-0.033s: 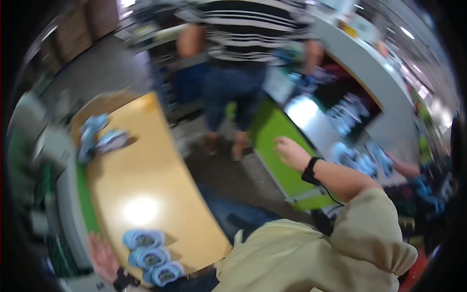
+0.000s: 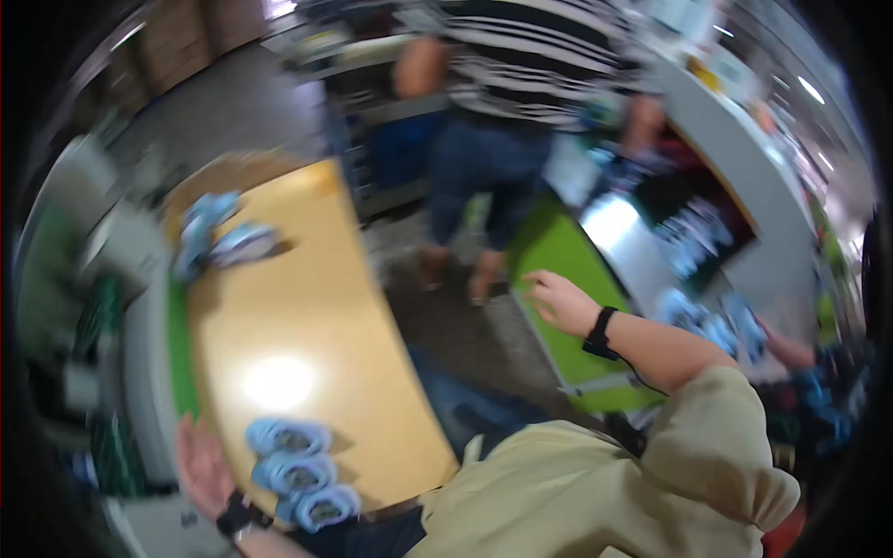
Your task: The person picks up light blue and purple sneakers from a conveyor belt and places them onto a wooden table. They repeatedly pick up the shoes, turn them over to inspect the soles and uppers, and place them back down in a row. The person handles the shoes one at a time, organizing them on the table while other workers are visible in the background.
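My left hand (image 2: 205, 467) is held palm up with its fingers spread, beside the near left edge of the wooden table (image 2: 316, 307). It holds nothing. Just right of it, several light blue shoes (image 2: 296, 474) stand in a short row. My right hand (image 2: 561, 304) hangs in the air in front of a green-sided bench (image 2: 558, 251), its fingers loosely bent and apart, with nothing in them. More light blue shoes (image 2: 244, 244) lie at the table's far left, well away from both hands.
A person in a striped shirt (image 2: 539, 65) stands ahead, turned away, between table and benches. On the right, blurred shoes (image 2: 688, 232) lie on a dark surface beside a pale conveyor-like wall (image 2: 744, 158). Another person's arm (image 2: 786, 346) reaches in at the right. Machinery (image 2: 121, 242) lines the left.
The view has swung slightly left, so the table, benches and striped-shirt person appear farther right. Both hands keep nearly the same pose, and the shoes on the table stay put.
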`<move>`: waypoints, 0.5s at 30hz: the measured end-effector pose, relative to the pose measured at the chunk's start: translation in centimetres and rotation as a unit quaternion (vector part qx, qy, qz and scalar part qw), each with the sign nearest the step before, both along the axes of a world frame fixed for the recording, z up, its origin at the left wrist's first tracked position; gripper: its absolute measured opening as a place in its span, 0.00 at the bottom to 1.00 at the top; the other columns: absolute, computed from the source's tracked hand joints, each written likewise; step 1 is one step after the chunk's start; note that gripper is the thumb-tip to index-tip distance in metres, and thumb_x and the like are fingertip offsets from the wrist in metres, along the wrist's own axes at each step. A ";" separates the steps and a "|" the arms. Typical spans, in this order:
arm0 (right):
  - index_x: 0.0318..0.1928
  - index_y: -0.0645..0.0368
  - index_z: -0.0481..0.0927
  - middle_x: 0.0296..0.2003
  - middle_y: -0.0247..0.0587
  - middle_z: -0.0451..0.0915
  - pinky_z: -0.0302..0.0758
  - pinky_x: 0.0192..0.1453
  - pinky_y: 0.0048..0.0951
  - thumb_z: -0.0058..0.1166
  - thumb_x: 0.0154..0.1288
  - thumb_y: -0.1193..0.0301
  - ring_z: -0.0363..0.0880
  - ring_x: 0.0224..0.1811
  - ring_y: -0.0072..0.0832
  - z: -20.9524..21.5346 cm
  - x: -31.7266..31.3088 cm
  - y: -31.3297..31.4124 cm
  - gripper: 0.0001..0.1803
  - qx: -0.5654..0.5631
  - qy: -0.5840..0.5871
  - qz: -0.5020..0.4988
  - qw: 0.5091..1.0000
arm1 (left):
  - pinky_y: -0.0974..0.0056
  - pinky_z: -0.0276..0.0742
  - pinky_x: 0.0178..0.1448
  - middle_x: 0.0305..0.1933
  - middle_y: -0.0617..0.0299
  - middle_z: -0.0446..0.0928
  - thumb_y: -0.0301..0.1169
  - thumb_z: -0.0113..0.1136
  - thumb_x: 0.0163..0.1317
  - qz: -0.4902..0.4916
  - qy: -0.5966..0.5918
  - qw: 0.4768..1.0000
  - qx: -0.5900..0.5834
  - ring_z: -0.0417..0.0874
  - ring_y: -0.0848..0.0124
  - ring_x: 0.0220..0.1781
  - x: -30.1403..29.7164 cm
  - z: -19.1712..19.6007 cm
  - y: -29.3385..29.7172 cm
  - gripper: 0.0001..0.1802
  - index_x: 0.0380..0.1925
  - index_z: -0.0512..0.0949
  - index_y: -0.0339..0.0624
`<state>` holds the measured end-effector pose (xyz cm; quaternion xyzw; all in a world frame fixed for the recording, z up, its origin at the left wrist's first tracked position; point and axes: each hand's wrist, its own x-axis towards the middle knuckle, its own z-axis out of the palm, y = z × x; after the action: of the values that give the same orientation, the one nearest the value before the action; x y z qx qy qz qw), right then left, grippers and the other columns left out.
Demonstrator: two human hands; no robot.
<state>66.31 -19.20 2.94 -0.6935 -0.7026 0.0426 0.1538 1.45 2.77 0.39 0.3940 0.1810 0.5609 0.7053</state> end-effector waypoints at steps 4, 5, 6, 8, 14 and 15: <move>0.46 0.58 0.77 0.56 0.46 0.73 0.70 0.60 0.42 0.55 0.59 0.76 0.71 0.56 0.45 0.7 -10.3 15.3 0.14 0.036 0.022 0.225 0.974 | 0.53 0.60 0.73 0.76 0.53 0.57 0.39 0.41 0.74 0.116 -0.055 0.985 -0.118 0.64 0.57 0.72 1.8 2.0 -1.1 0.29 0.71 0.59 0.40; 0.48 0.59 0.77 0.54 0.48 0.73 0.69 0.61 0.43 0.55 0.58 0.75 0.70 0.57 0.46 1.4 -12.5 19.2 0.15 0.035 0.043 0.244 0.968 | 0.53 0.60 0.72 0.76 0.53 0.57 0.39 0.42 0.74 0.125 -0.047 0.984 -0.117 0.64 0.57 0.72 1.4 2.2 -1.5 0.29 0.72 0.58 0.40; 0.49 0.59 0.76 0.52 0.49 0.74 0.68 0.62 0.44 0.57 0.57 0.73 0.70 0.57 0.47 0.2 -13.5 23.7 0.18 0.063 0.009 0.256 0.965 | 0.53 0.60 0.72 0.76 0.53 0.56 0.40 0.42 0.74 0.130 -0.040 0.984 -0.117 0.64 0.57 0.72 1.5 2.3 -1.6 0.30 0.72 0.58 0.40; 0.51 0.62 0.74 0.51 0.53 0.74 0.68 0.63 0.44 0.60 0.57 0.69 0.70 0.57 0.49 -0.3 -16.9 32.3 0.22 0.084 0.017 0.245 0.966 | 0.53 0.60 0.72 0.76 0.53 0.56 0.40 0.42 0.73 0.138 -0.027 0.983 -0.114 0.65 0.57 0.72 1.2 2.7 -2.3 0.31 0.72 0.57 0.40; 0.59 0.67 0.72 0.54 0.60 0.77 0.70 0.64 0.42 0.68 0.52 0.60 0.75 0.58 0.52 -2.4 -23.4 49.5 0.37 -0.076 0.166 0.042 0.982 | 0.54 0.61 0.72 0.77 0.54 0.55 0.41 0.43 0.73 0.131 -0.007 0.986 -0.105 0.65 0.59 0.72 1.7 3.6 -1.8 0.30 0.72 0.57 0.42; 0.64 0.64 0.68 0.52 0.59 0.79 0.71 0.63 0.38 0.66 0.59 0.64 0.77 0.55 0.49 -3.9 -25.7 48.7 0.36 -0.050 0.146 0.005 0.988 | 0.55 0.62 0.72 0.77 0.54 0.54 0.41 0.43 0.73 0.132 -0.011 0.985 -0.107 0.65 0.59 0.72 1.5 3.4 -2.2 0.31 0.73 0.56 0.42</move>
<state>40.60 29.52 -0.92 -0.6833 -0.6729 0.1793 0.2194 2.94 0.58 3.77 0.2832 0.2825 0.6305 0.6652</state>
